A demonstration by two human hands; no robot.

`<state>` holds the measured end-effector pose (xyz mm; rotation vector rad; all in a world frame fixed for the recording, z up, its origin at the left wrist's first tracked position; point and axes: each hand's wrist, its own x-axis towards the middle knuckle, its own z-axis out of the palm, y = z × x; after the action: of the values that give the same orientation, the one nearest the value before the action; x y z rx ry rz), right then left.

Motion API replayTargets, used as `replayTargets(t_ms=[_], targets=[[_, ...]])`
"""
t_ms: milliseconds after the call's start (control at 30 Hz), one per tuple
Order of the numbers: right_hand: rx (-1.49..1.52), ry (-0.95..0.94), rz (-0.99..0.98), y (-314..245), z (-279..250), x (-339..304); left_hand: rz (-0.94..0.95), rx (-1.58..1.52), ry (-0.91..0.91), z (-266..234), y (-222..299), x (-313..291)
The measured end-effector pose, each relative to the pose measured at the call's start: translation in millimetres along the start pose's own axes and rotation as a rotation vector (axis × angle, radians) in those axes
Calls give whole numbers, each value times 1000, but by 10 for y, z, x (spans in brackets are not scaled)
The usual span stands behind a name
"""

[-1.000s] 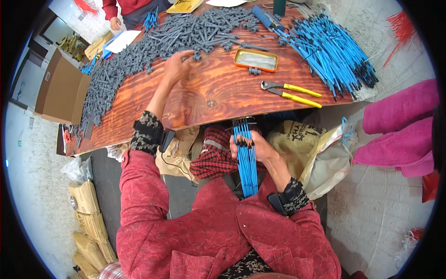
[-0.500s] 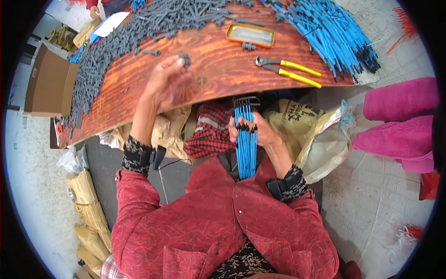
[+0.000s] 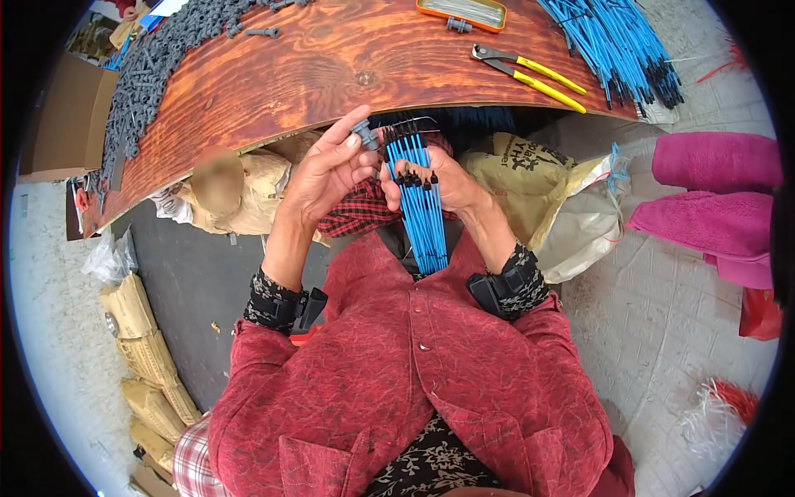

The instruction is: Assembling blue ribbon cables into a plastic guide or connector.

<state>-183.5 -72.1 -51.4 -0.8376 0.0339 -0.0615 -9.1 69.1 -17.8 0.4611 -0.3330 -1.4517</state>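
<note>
Left hand [image 3: 327, 170] raised just below the table [image 3: 315, 74] edge, fingers [image 3: 352, 141] pinched nearly closed on a small dark grey plastic piece [image 3: 363, 132] held at the tips. Right hand [image 3: 447, 184] beside it, fingers curled shut around a bundle of blue rods [image 3: 422, 215] with black tips — bundle running from the table edge down toward the lap, grey piece just beside its upper end. Above, on the wooden table: yellow-handled pliers [image 3: 530, 74], an orange-rimmed tray [image 3: 464, 10], a loose heap of blue rods [image 3: 617, 45] at the right end, a long spread of grey pieces [image 3: 153, 66] at the left. Yellowish sacks [image 3: 546, 199] under the table behind the hands — pink cloth [image 3: 712, 199] to the right, cardboard box [image 3: 62, 116] far left
</note>
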Motion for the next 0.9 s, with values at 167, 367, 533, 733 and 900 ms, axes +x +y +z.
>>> replayTargets(t_ms=[167, 367, 533, 733, 900], targets=[[-27, -4, 6, 30, 22, 4, 72, 15, 132, 28, 55, -16], [-4, 8, 23, 29, -6, 16, 110, 175, 209, 87, 16, 46], [-3, 9, 5, 44, -28, 12, 108, 205, 270, 192, -100, 36], [-50, -4, -86, 49, -72, -6, -2, 753, 164, 179, -244, -64], [28, 2, -51, 40, -51, -23, 26, 436, 268, 158, -170, -49]])
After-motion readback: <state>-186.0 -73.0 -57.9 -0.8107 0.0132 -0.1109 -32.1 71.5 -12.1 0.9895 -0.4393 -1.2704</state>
